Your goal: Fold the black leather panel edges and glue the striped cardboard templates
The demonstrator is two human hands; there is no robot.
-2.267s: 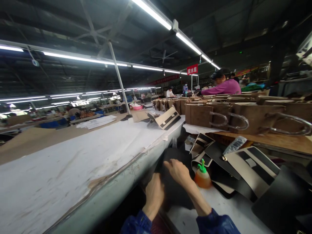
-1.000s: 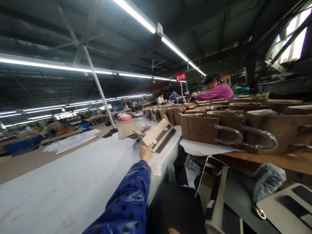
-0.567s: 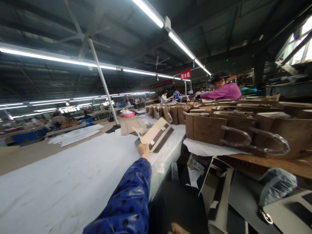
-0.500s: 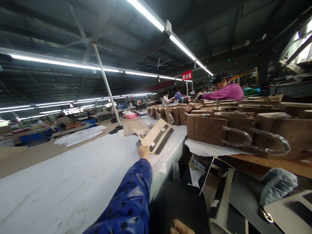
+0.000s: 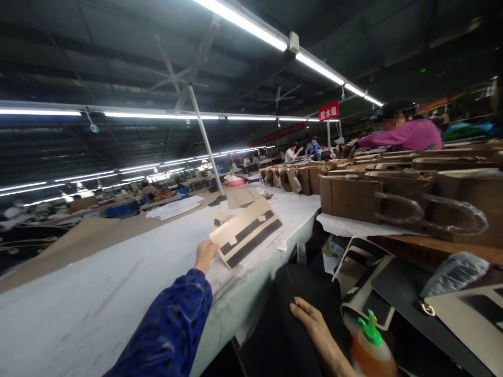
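Observation:
My left hand (image 5: 206, 255), at the end of a blue dotted sleeve, grips the near left corner of a beige panel (image 5: 226, 238). Two black strips and small pale tabs run along that panel, which is held tilted over the white-covered table (image 5: 129, 272). Lower down, beside the table's edge, my right hand (image 5: 312, 319) has its fingers together on a large black panel (image 5: 288, 335); its thumb is hard to make out. Close to the right forearm stands a bottle (image 5: 373, 348) of amber liquid with a green nozzle.
Rows of brown bags (image 5: 349, 207) with plastic-wrapped handles stand on the right. Below them lie beige and black bag pieces (image 5: 365, 283) with a metal ring (image 5: 427, 309). A person in a purple top (image 5: 408, 135) works behind the bags. A pole (image 5: 206, 141) rises beyond the table.
The view has swung left. My left hand has drawn the beige panel nearer, and its strips face me more. My right hand shows more fully, and the green-nozzled bottle has come into view.

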